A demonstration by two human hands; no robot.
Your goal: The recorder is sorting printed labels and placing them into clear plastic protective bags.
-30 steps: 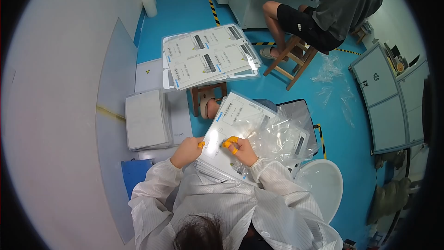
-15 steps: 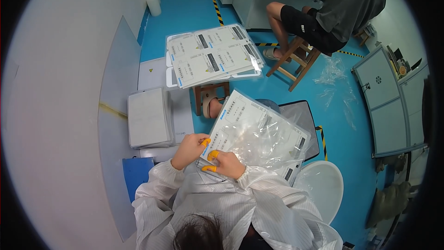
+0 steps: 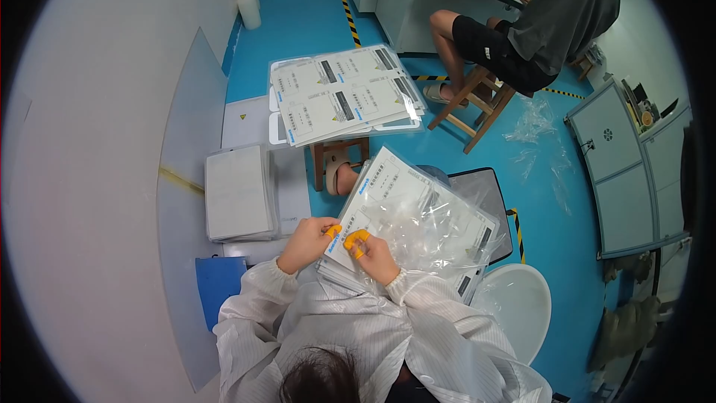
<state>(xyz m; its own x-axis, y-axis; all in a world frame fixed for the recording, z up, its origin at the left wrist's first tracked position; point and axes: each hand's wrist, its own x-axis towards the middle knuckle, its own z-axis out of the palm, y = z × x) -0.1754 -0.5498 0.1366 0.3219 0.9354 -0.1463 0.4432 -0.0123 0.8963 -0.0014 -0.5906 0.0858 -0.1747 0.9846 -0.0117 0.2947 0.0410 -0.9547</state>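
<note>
On my lap lies a slanted stack of white printed sheets (image 3: 388, 181), with crumpled clear plastic film (image 3: 414, 224) spread over its middle. My left hand (image 3: 307, 244) is closed at the stack's left edge, its yellow-capped thumb and finger pinching the edge of the top sheet. Just right of it, my right hand (image 3: 375, 260) is closed above the same sheet. Its yellow-capped fingertips are curled together in a pinch. Whether a bit of the film is between them is too small to make out.
Ahead is a stool bearing more printed sheets (image 3: 321, 108). A pile of white sheets (image 3: 239, 192) stands at left, beside a blue box (image 3: 221, 283). A white basin (image 3: 526, 306) is at my right. Another person (image 3: 556, 26) sits on a wooden stool at far right.
My right hand has moved slightly up and to the right, and its spread fingers have drawn together into a pinch. My left hand stays at the sheet's edge.
</note>
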